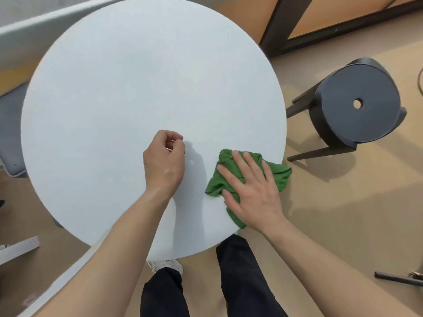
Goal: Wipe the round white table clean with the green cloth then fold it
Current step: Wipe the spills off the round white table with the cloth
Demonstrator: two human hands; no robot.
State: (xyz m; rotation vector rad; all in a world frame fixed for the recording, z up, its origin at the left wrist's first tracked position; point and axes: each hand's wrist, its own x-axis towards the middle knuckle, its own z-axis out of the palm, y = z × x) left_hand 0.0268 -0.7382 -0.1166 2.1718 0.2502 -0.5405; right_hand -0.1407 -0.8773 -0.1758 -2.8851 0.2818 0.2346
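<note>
Round white table (128, 88) top lay bare across far, left and centre: wide free room for passing. Left hand (163, 161), loosely curled, occupied near centre. Right hand (251, 191) lay flat on crumpled green cloth (280, 173) at near right rim, cloth overhanging edge. Black stool (357, 104) stood right of table, narrow floor gap between. Grey seat (11, 133) crowded left rim.

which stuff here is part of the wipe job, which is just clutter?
Job: green cloth under flat right hand; round white table; left hand, loosely curled, holding nothing.

Clutter: black stool; grey chair; dark rod on floor.
</note>
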